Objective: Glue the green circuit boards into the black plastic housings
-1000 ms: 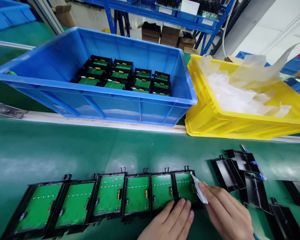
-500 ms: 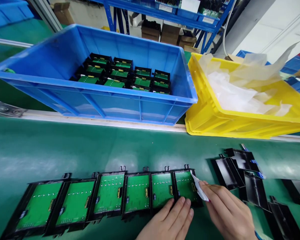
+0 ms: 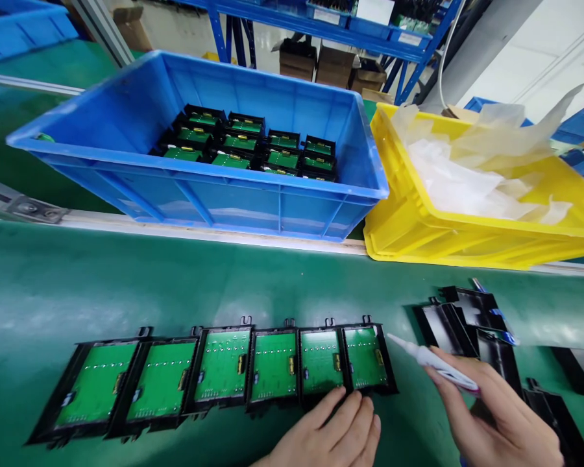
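Note:
My right hand (image 3: 486,402) grips a white squeeze tube (image 3: 442,366) with a narrow pointed nozzle. The nozzle tip is just right of the last case in a row, apart from it. That row runs across the green bench: several black plastic cases, each with a green circuit board (image 3: 370,355) inside. My left hand (image 3: 333,431) lies with fingers stretched out at the lower edge of the two rightmost cases, seemingly touching them. A small white spot (image 3: 375,331) shows at the upper right corner of the last board.
Behind the row stands a blue bin (image 3: 253,201) with several boarded cases inside. A yellow bin (image 3: 467,240) to its right contains crumpled white sheets (image 3: 462,181). Several black cases without visible boards (image 3: 448,331) lie right of the row, with a blue-capped pen-like item among them.
My right hand has drawn the tube away from the last case, to the right. My left hand stays at the row's lower edge. The view has shifted slightly.

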A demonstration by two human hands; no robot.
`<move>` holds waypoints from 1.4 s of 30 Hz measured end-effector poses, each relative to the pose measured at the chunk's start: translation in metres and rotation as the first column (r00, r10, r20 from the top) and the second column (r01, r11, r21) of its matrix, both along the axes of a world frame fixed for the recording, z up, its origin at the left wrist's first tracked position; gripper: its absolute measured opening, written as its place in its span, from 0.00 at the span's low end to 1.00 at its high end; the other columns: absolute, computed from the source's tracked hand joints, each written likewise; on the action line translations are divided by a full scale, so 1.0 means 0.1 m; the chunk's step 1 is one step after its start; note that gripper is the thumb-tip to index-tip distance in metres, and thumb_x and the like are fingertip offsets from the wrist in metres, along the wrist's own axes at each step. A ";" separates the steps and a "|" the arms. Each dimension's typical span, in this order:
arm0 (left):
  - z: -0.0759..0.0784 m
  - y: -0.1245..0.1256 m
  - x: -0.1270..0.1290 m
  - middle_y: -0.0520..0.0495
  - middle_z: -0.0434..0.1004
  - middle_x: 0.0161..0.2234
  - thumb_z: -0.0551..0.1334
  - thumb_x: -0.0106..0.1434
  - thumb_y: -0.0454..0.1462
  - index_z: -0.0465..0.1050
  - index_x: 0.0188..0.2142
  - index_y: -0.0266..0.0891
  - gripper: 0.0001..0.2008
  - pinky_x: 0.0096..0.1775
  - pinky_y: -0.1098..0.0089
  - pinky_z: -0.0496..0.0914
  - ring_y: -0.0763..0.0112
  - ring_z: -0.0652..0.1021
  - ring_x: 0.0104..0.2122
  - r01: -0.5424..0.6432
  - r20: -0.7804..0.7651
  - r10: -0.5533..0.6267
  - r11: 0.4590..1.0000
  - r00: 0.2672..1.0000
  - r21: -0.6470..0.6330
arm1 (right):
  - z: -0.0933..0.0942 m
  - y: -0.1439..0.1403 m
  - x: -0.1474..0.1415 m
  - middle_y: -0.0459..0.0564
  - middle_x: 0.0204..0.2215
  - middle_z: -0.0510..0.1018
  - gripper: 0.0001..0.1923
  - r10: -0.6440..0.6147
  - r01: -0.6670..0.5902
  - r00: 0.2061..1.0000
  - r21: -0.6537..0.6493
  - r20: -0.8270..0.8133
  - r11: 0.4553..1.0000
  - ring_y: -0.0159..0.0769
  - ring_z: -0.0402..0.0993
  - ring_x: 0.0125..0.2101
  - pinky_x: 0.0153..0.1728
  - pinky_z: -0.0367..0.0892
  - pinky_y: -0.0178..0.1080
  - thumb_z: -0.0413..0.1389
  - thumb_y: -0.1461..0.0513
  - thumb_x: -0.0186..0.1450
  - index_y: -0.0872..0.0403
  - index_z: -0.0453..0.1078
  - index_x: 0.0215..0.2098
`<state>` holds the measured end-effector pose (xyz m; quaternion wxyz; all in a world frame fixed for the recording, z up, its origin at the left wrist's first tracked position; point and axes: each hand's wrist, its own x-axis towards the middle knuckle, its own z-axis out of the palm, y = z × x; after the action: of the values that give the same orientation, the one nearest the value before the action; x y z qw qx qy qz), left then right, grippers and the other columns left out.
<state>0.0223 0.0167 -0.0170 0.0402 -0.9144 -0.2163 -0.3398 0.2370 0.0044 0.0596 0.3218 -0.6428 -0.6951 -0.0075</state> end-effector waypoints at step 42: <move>-0.28 -0.11 -0.06 0.49 0.80 0.39 0.58 0.68 0.30 0.79 0.41 0.36 0.10 0.60 0.69 0.64 0.73 0.79 0.42 -0.035 0.046 0.038 0.998 0.998 -0.054 | -0.15 0.41 0.07 0.49 0.28 0.74 0.06 0.342 -0.596 0.770 -0.416 -0.538 0.687 0.32 0.69 0.28 0.28 0.62 0.33 0.57 0.65 0.66 0.59 0.74 0.33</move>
<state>0.0168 0.0056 -0.0452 0.0170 -0.9027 -0.2429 -0.3547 0.2444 0.0456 0.0445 0.2478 -0.4883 -0.7229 0.4213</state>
